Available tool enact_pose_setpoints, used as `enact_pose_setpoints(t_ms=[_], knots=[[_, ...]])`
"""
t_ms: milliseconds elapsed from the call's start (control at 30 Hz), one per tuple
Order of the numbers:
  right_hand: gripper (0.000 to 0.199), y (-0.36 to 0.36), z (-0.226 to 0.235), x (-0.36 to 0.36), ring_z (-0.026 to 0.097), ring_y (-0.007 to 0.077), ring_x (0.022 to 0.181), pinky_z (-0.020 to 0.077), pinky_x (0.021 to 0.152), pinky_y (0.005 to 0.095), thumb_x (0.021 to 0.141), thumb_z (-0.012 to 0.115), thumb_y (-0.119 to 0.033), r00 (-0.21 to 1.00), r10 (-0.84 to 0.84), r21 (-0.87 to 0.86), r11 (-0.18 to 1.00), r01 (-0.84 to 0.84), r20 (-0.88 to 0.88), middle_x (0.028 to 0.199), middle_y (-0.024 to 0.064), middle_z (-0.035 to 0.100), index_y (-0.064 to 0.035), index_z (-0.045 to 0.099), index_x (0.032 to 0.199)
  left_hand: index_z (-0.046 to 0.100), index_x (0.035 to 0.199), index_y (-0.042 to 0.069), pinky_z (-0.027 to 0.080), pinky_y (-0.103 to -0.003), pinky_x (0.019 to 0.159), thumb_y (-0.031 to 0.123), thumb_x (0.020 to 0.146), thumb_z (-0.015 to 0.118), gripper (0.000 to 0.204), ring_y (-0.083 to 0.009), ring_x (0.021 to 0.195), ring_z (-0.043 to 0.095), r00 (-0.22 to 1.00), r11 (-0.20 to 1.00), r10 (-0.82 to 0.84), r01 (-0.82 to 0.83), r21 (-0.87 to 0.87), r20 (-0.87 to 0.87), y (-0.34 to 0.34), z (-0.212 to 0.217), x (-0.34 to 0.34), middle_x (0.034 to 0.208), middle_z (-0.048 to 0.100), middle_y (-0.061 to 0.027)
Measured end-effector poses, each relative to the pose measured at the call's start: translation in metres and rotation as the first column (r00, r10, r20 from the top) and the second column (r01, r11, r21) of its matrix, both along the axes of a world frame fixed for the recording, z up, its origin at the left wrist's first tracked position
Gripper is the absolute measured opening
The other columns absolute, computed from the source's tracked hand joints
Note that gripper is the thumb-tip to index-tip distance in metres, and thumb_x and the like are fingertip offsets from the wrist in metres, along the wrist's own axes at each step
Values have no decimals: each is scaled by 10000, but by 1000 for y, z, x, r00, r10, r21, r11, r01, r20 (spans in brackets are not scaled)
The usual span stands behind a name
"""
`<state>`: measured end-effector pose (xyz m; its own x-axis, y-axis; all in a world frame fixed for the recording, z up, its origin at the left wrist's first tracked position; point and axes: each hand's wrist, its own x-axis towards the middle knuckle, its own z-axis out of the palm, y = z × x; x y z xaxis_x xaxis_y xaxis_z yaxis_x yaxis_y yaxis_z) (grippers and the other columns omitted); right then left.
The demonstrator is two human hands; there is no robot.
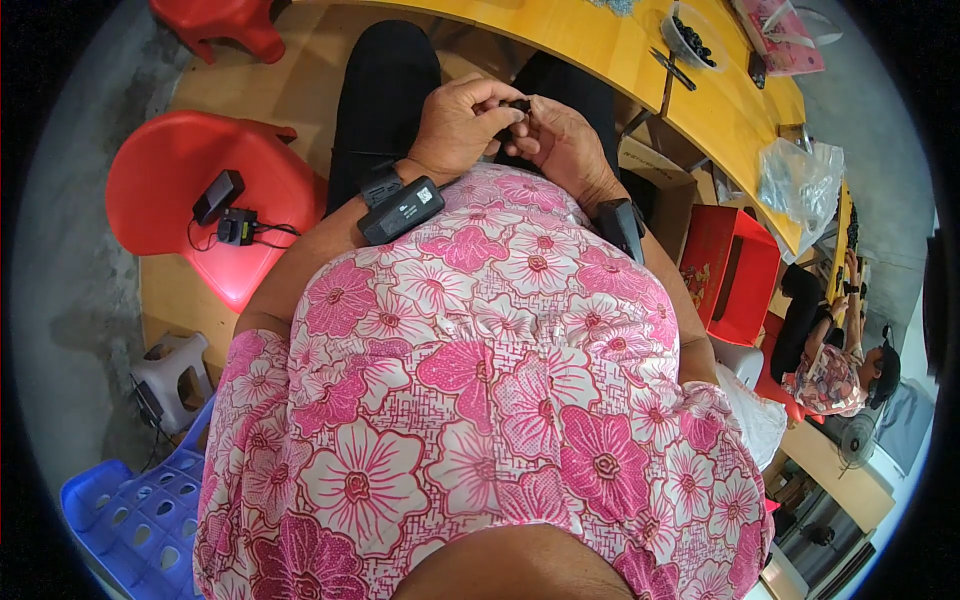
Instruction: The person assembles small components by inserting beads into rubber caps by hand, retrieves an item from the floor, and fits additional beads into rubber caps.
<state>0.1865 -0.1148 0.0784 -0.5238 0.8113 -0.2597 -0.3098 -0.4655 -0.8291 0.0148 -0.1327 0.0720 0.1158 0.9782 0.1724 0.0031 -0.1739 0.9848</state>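
Note:
Over my lap, my left hand [462, 128] and my right hand [566, 146] meet with their fingertips nearly touching. A small black piece [518, 106] is pinched between the thumbs and forefingers of both hands. Its kind is too small to tell, and the fingers cover part of it. Each wrist carries a strapped black device; the left device [402, 210] lies over the forearm. Beyond my right hand, on the yellow table [600, 45], a clear bowl [690, 62] holds several small dark round pieces. A dark slim hand tool [672, 69] lies beside that bowl.
At left, a red chair [160, 170] carries a black power adapter [218, 196] and cables. A blue plastic seat [130, 520] and grey stool [172, 372] are behind. To the right are a red box [725, 268], a clear plastic bag [800, 185] and another person [830, 375], seated.

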Motion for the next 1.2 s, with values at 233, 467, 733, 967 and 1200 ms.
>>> enact_pose_setpoints(t_ms=[233,467,733,967,1200], knots=[[160,-8,17,-9,497,89,664,484,671,285,917,553,-156,981,-174,109,980,165,80,794,6,549,-22,576,1002,670,940,36,427,-200,588,59,796,679,146,-59,671,503,996,999,43,-41,31,-72,0,0,1,777,573,12],[110,-5,12,-7,514,76,628,432,592,212,885,595,-104,895,-350,437,875,207,277,719,-6,587,-10,651,901,673,938,40,495,-195,496,120,803,685,158,-48,622,584,995,998,53,-56,37,81,5,-14,7,741,652,-20],[119,-3,10,-4,512,74,610,437,587,214,887,584,-95,901,-357,413,880,234,248,707,4,589,6,647,886,647,945,11,469,-183,601,73,811,688,153,-44,703,568,998,990,14,-6,-142,57,3,-4,6,815,648,-12],[101,-3,10,-2,528,74,610,445,579,209,880,586,-72,892,-367,442,868,227,263,728,15,606,11,642,864,648,941,21,462,-182,596,82,812,690,149,-37,690,555,996,988,22,-9,-153,85,4,-7,9,808,641,-4],[77,-4,10,-1,538,72,612,458,574,205,869,600,-54,859,-401,548,818,178,319,738,21,620,2,652,869,649,930,23,455,-183,593,82,813,687,138,-37,682,544,999,987,36,-36,-155,-5,1,1,9,785,636,6]])
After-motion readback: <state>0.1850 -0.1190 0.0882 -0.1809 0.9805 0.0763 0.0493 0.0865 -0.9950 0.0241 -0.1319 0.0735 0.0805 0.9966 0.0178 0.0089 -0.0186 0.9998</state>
